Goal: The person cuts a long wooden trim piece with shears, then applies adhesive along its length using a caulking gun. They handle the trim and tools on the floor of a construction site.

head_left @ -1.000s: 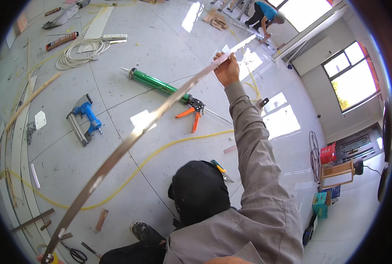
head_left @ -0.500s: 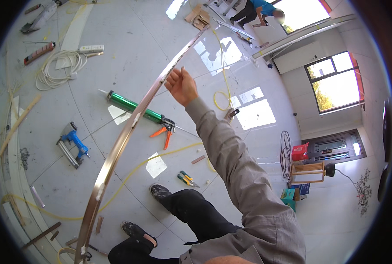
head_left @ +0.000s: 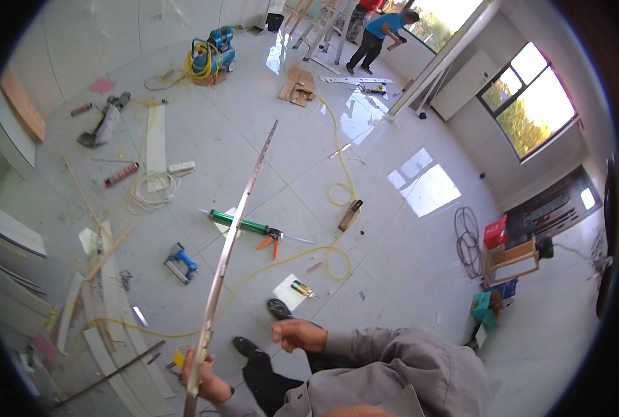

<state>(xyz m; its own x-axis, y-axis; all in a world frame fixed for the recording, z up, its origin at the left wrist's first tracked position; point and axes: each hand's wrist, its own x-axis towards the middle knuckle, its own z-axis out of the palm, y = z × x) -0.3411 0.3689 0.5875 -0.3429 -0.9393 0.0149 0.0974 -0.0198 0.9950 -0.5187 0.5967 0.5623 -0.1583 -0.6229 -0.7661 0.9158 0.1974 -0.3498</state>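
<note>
A long, narrow metallic trim strip (head_left: 220, 274) slants from the lower edge up to the middle of the head view, with pale blobs along it. My left hand (head_left: 212, 381) is closed round its near end. Right of the strip, apart from it, my right hand (head_left: 299, 336) has loosely curled fingers with a gap at the thumb, and I see nothing in it. Behind the strip on the floor lies a green caulking gun (head_left: 254, 226) with orange handles. A blue nail gun (head_left: 182, 264) lies left of it, and pliers (head_left: 301, 288) lie near my shoe.
A yellow hose (head_left: 254, 267) winds across the tiled floor (head_left: 386, 285). Pale boards (head_left: 118, 320) and a white cable coil (head_left: 153, 191) lie to the left. Farther back are an air compressor (head_left: 212, 57), cardboard (head_left: 299, 85), a stepladder (head_left: 320, 31) and two people (head_left: 375, 40).
The view has widened and shows more room. My right hand has drawn back from the strip toward my body. My left hand now shows, gripping the strip's near end.
</note>
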